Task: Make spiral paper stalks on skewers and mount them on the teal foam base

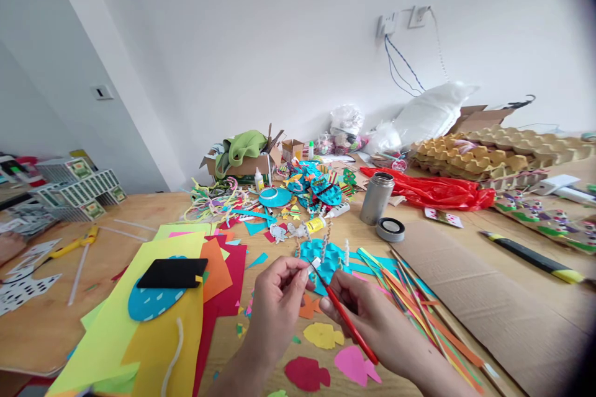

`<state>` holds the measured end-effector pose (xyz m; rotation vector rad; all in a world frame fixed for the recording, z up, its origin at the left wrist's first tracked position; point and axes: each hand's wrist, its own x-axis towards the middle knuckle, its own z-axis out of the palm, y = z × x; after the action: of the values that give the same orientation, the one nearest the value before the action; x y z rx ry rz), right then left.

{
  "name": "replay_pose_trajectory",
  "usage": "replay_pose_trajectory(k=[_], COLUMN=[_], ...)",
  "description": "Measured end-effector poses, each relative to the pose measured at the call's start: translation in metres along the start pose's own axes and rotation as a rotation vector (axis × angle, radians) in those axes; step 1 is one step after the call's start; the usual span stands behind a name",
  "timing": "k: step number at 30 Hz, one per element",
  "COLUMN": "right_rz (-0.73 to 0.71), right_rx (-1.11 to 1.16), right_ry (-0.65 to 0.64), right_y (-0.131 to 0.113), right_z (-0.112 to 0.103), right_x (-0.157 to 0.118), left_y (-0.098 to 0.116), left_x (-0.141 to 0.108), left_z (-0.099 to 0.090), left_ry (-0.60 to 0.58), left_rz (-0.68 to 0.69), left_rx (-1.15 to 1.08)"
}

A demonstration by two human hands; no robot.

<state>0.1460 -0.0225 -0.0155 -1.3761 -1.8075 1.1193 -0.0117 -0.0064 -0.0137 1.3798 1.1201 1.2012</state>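
Observation:
My left hand pinches a small white scrap of paper between thumb and fingertips. Closed around red-handled scissors, my right hand has the blade tips right at that scrap. Just behind both hands sits a blue-painted piece of egg carton with twisted pipe cleaners standing up from it. Below and between my wrists lie paper fish cutouts: a yellow fish, a red fish, a pink fish and an orange one, partly covered by my hands.
Left lie coloured paper sheets with a black phone-like slab on a blue paper oval. Right are paper strips, flat cardboard and a utility knife. Behind stand an uncapped metal flask, glue bottles and egg trays.

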Motion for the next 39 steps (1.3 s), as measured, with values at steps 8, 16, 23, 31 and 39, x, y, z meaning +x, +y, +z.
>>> replay_pose_trajectory(k=[8,16,23,31,39], right_rz=[-0.019,-0.035,-0.028,-0.042,-0.084], right_rx=[-0.019,-0.094,-0.196,-0.321,-0.480], right_ry=[0.025,0.068,0.098,0.132,0.230], right_y=[-0.001,0.003,0.003,0.008,0.010], right_z=[0.000,0.001,0.001,0.001,0.002], right_x=[0.001,0.001,0.003,0.001,0.002], left_y=[0.000,-0.001,-0.002,-0.004,-0.004], left_x=[0.001,0.001,0.001,0.002,0.001], left_z=[0.000,0.000,-0.001,-0.001,-0.001], left_ry=[0.007,-0.002,-0.001,-0.001,-0.007], left_rz=[0.009,-0.004,0.005,0.000,-0.006], left_rx=[0.010,0.000,-0.008,-0.015,-0.027])
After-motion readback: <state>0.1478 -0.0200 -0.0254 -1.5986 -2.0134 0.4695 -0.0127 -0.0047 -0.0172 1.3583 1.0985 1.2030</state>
